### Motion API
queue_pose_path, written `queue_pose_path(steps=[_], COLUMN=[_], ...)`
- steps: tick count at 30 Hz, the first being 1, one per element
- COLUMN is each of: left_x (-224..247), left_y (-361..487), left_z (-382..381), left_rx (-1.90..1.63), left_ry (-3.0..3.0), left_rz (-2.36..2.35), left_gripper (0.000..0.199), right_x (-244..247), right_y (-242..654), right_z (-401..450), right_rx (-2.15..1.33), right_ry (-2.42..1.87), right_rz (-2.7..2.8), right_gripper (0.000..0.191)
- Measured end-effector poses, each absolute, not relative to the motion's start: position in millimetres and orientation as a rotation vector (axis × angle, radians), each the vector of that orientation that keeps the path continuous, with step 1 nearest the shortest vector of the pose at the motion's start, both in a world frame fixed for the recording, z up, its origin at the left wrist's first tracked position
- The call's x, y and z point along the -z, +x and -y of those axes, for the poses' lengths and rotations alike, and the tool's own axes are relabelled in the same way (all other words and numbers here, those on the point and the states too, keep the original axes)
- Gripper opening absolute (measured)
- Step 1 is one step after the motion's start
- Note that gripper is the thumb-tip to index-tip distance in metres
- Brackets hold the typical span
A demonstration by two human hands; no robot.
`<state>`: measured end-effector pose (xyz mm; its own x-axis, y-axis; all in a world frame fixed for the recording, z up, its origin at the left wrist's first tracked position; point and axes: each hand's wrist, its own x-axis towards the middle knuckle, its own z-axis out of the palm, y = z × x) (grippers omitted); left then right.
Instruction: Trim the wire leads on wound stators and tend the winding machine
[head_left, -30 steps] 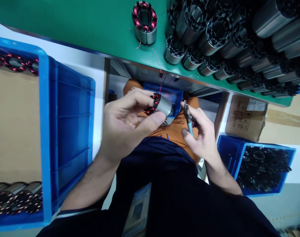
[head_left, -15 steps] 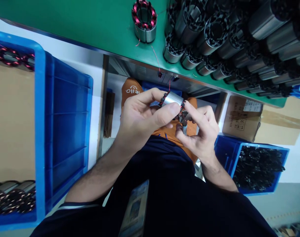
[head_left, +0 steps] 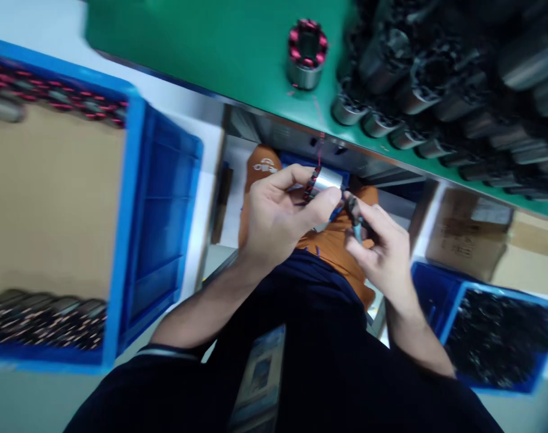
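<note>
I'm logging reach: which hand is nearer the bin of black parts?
Right. The right hand, holding pliers, is left of the bin; the left hand, holding a core, is farther left.

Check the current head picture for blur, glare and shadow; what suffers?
Head view: streaky blur over the copper windings at lower left and the carton at right, its print unreadable; head view: bright highlight on the silver core in the left hand; head view: stacked cores at upper right partly lost in shadow.
</note>
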<state>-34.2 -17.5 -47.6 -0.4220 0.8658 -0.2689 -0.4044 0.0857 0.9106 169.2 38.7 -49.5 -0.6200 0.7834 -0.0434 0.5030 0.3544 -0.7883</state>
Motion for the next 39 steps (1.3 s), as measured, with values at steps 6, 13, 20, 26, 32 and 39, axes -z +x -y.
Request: queue_pose_path(steps=[6, 13, 20, 26, 32, 39], left_x=[46, 21, 72, 80, 14, -17], left_y=[-118, -294, -370, -363, -318, -190], left_z=[77, 154, 128, 124, 88, -40], left_rx=[-1.579, -0.891, -0.660, -0.785, -1.143, -1.186], left_ry=[0.525, 1.031, 0.849, 0.835, 1.447, 1.940], left_rz=[-1.654, -2.791, -2.892, -2.933, -2.711, -1.814], left_gripper=[0.049, 0.023, 0.014, 0.034, 0.044, 0.016], right_x=[80, 96, 96, 103, 94, 83], right_y=[181, 172, 168, 180, 164, 122], right_z=[-56, -57, -53, -46, -31, -20], right_rx=[-1.223, -1.376, -1.330, -1.315, -1.537, -1.562], right_ry=[-1.332, -1.194, -1.131, -1.206, -1.277, -0.845], right_rz=[2.465, 2.570, 2.627, 2.607, 2.436, 2.324], right_gripper=[0.068, 0.078, 0.079, 0.074, 0.059, 0.047])
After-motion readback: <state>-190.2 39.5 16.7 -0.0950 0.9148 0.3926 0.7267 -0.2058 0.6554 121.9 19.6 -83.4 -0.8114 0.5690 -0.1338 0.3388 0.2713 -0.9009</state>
